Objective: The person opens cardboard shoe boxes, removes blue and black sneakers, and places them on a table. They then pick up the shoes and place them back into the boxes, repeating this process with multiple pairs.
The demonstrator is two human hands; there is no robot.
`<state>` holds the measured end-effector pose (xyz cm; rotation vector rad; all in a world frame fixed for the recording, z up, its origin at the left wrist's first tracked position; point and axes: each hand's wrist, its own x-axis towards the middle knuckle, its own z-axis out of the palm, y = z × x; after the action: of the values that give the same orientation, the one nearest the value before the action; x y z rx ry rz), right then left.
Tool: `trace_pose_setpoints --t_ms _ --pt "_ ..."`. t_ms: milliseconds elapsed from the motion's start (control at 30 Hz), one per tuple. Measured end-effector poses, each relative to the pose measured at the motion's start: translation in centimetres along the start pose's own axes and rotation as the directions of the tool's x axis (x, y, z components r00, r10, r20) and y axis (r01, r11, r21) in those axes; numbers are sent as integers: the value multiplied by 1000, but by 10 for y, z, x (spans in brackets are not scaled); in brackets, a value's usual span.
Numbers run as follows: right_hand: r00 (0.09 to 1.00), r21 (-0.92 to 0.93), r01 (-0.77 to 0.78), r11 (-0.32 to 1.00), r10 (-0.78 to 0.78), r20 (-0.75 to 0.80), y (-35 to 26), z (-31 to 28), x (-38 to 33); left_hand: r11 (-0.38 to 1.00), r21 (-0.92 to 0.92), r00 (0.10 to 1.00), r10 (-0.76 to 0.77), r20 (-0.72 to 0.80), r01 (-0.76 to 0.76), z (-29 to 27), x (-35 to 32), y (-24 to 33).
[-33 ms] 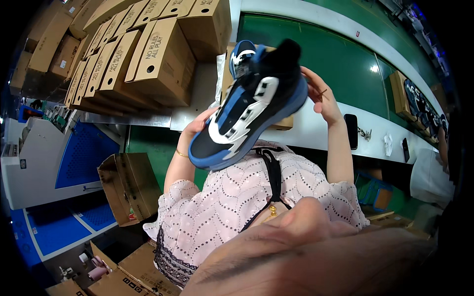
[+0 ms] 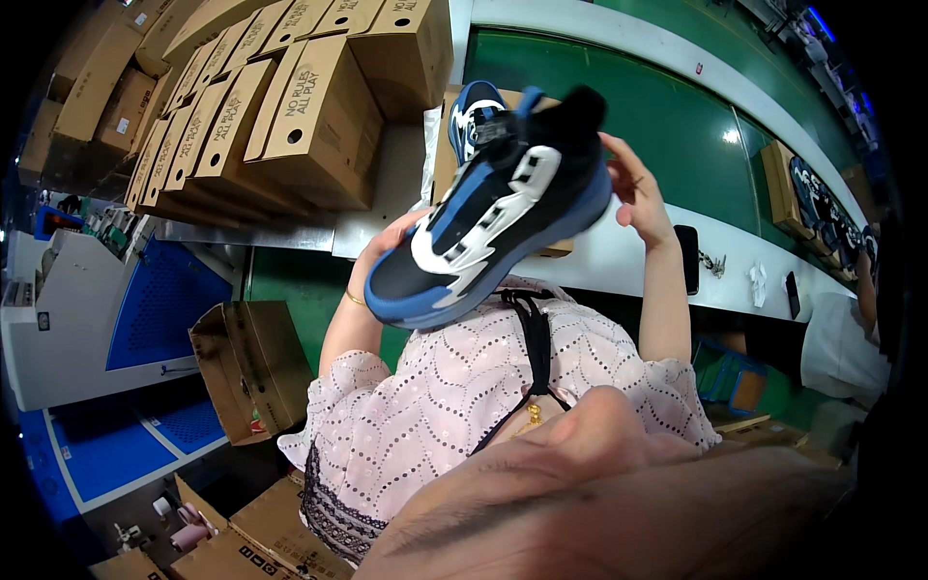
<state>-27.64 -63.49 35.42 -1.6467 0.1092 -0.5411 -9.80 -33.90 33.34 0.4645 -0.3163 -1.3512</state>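
A high-cut sneaker, black with white side panels and a blue sole, is held up in front of my chest. My left hand grips it near the toe, with most of the fingers hidden behind it. At the heel, my right hand has its fingers curled against the shoe. Something thin and brown shows by those fingers, too small to name. Behind the raised sneaker, a matching blue, black and white shoe lies in a cardboard box on the bench, partly covered from view.
Brown shoe boxes stand in rows at the left on a metal surface. On the white bench at right lie a black phone, a small chain and crumpled tissue. A green conveyor belt runs beyond. An open carton stands lower left.
The sneaker has tilted slightly, its collar moving right and a little down, its toe edging left. My right hand has shifted slightly with the heel.
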Motion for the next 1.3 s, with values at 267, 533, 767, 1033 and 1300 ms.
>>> trace_pose_setpoints --t_ms 267,533,767,1033,1300 --pt "982 339 162 927 -184 33 -21 -12 -35 975 -4 962 -217 169 220 48 52 0" --pt "587 255 292 922 38 -809 33 -21 -53 464 860 886 463 -31 -212 -56 79 20" --pt "845 -639 -199 743 -200 -496 69 28 -29 -243 970 959 276 64 5 -101 47 -32" --pt "832 -717 -253 650 -232 -504 78 20 -14 -225 972 955 266 134 -74 -116 127 -67" --pt "785 -748 -485 452 -151 -600 86 -68 10 -342 939 981 195 20 48 -126 274 -44"
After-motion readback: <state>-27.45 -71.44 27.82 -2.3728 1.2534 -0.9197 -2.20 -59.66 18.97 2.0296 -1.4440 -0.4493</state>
